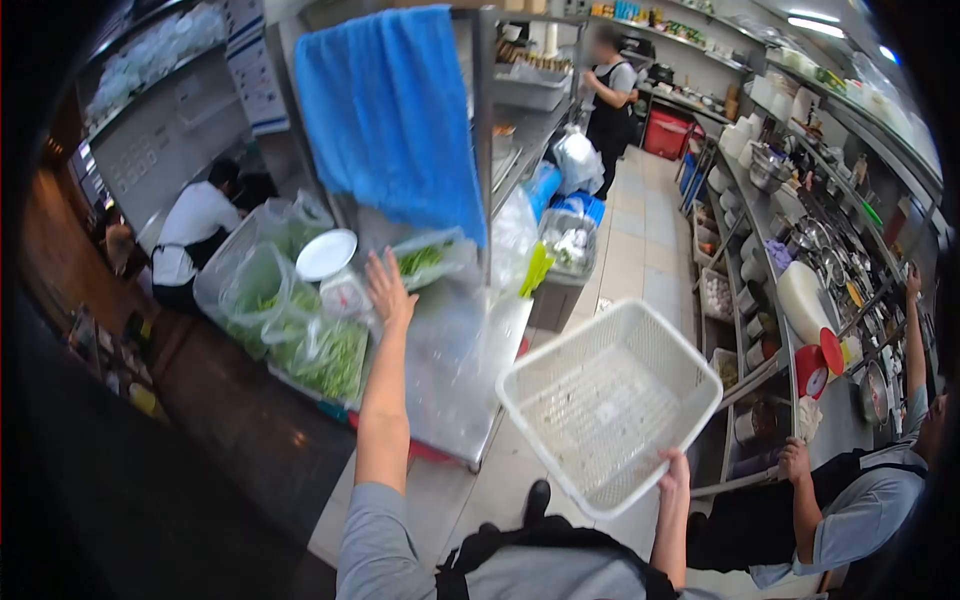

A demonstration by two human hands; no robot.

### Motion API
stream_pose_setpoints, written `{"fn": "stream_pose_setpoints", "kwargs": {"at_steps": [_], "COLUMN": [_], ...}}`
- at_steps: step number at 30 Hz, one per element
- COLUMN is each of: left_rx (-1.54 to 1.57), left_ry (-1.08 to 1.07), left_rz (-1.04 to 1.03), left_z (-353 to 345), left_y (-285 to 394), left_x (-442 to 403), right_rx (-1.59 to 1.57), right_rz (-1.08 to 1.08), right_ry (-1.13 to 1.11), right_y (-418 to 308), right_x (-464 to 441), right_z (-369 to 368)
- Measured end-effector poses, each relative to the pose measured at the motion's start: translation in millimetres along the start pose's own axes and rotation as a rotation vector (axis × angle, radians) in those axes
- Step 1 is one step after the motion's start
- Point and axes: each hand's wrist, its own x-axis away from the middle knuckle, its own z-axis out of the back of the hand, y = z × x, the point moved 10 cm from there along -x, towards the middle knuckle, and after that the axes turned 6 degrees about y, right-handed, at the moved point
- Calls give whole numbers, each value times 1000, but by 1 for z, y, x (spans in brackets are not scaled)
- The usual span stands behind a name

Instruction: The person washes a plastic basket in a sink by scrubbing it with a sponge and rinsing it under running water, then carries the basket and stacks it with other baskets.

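My right hand (674,472) grips the rim of a white plastic basket (610,395), which is tilted over the floor with only small dark bits inside. My left hand (388,288) reaches over the steel table (440,365) with its fingers spread. It is beside a white kitchen scale (344,295) with a round plate (326,254) on top; whether it touches the scale I cannot tell. Just past my fingers lies a clear bag of green vegetables (425,260). Larger bags of cut greens (325,355) are heaped left of the scale.
A blue towel (390,115) hangs above the table. Right stands a shelf rack with bowls and a red scale (815,368); a co-worker (860,500) is close by there. Another person (200,230) bends at the left, and one (610,95) stands down the aisle. A bin (568,250) borders the walkway.
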Motion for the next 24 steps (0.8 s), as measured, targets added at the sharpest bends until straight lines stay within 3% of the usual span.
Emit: {"fn": "stream_pose_setpoints", "kwargs": {"at_steps": [1, 4, 5, 6, 8, 9, 10, 11, 13, 14, 16, 17, 19, 20, 23, 24], "left_rx": [-31, -90, -114, -223, -147, -52, 62, 263, 475, 618, 1204, 1276, 1483, 1591, 1115, 1084], "left_ry": [-28, -98, 14, -222, -202, -236, -102, -70, -77, -134, -139, -154, -29, 118, 167, 45], "left_rz": [32, -6, -115, -108, -53, 87, 193, 315, 320, 462, 745, 812, 806, 962, 909, 810], "left_z": [-8, -53, -58, -96, -72, -63, -84, -60, -88, -106, -143, -171, -132, -116, -123, -122], "left_y": [-7, -21, -19, -14, -1, -6, -35, -29, -44, -49, -37, -40, -4, 5, -22, -17], "left_x": [-7, -68, -83, -74, -83, -91, -104, -106, -116, -103, -77, -73, -56, -36, 4, 7], "right_rx": [-13, -58, -55, -18, -69, -89, -126, -166, -179, -142, -178, -210, -215, -252, -227, -217], "right_rz": [49, -72, -47, -4, 62, 77, 57, 79, 85, 101, 48, 24, -54, -83, -185, -178], "right_ry": [27, 131, 174, 245, 225, 209, 256, 314, 430, 452, 373, 336, 366, 346, 291, 294], "right_y": [1, 22, 19, -13, -31, -32, -29, -30, -33, -34, -40, -42, -38, -34, -30, -32], "right_x": [-1, -22, -30, -26, -37, -45, -57, -67, -72, -88, -106, -113, -120, -126, -143, -146], "right_z": [14, 34, 44, 73, 93, 99, 114, 125, 136, 156, 158, 152, 158, 153, 162, 159]}}
